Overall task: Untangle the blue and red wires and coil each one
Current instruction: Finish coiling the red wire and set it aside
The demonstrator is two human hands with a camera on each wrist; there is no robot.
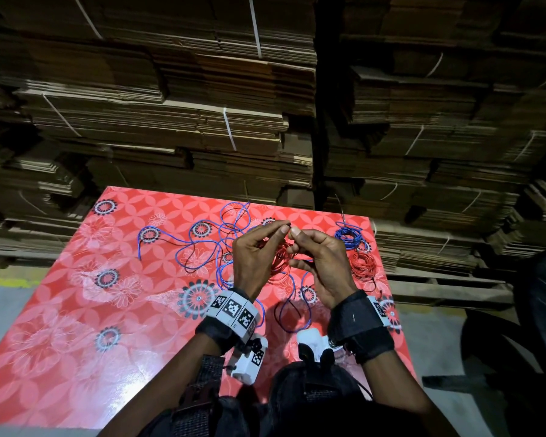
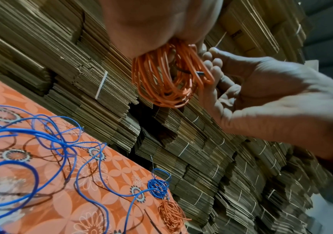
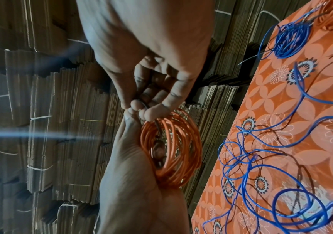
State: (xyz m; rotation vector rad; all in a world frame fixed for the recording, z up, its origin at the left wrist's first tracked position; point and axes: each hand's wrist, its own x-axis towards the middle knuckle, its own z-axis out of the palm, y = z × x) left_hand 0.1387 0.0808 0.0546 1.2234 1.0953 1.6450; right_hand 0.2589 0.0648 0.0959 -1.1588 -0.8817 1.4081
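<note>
A coil of red wire (image 1: 278,261) hangs above the table between both hands. My left hand (image 1: 278,230) grips the red coil (image 3: 173,150) with its fingers through the loops. My right hand (image 1: 297,244) pinches a thin dark strand at the coil's top (image 3: 141,104). In the left wrist view the red coil (image 2: 167,82) dangles below the palm beside the right hand (image 2: 261,95). A long loose blue wire (image 1: 202,244) sprawls in loops over the table, also in the wrist views (image 2: 61,142) (image 3: 261,174).
A wound blue coil (image 1: 349,236) and a wound red coil (image 1: 363,268) lie near the right edge of the red floral table (image 1: 92,310). Strapped stacks of flattened cardboard (image 1: 202,105) rise behind it. A dark chair (image 1: 533,310) stands at the right.
</note>
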